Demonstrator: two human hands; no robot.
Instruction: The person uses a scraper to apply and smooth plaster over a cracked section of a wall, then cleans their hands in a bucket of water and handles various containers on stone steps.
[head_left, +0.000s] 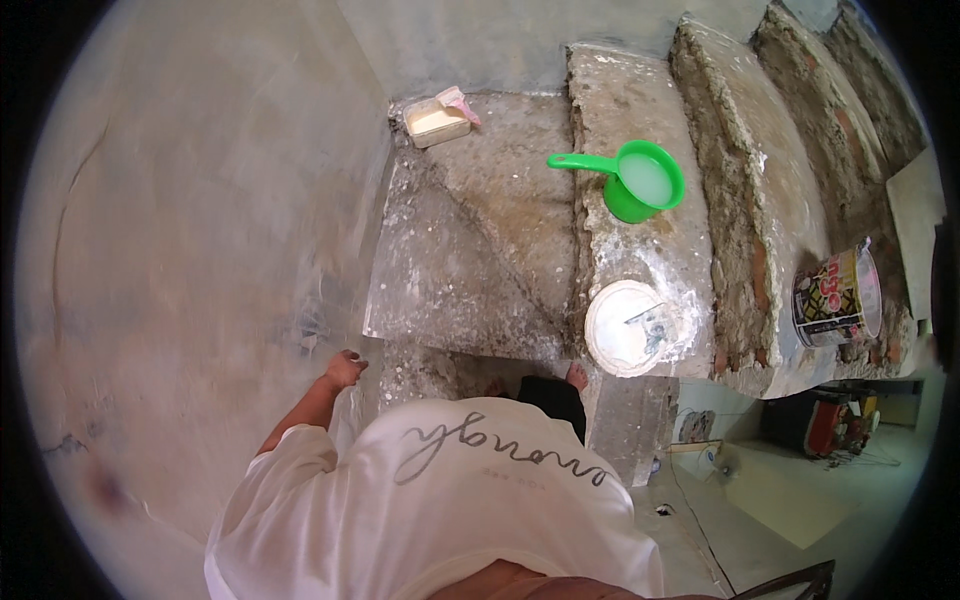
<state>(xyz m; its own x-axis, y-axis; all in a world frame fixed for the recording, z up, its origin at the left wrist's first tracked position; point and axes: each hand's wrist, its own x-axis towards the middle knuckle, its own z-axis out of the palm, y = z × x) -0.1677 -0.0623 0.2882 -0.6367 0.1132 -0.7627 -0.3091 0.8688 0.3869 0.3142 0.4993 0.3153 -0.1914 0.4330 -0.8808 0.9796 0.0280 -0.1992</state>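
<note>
My left hand [345, 369] hangs low beside the grey plastered wall [200, 200], close to the front edge of the landing. Its fingers look loosely bent and apart, and nothing shows between them. My right hand is out of view. Ahead and to the right, a green plastic dipper [628, 205] with milky liquid stands on a step, its handle pointing left. Nearer on the same step is a round white lid or bucket top [610, 325], smeared with white and grey. At the landing's far corner sits a rectangular tray [425, 138] of pale paste, a pink-and-white piece on its rim.
Rough concrete steps [720, 130] climb to the right with crumbly edges. On one, at the right, stands a printed plastic bucket [838, 298]. My bare feet [577, 376] are at the landing's near edge. A lower floor [790, 500] with a red-and-black object [828, 420] drops away at lower right.
</note>
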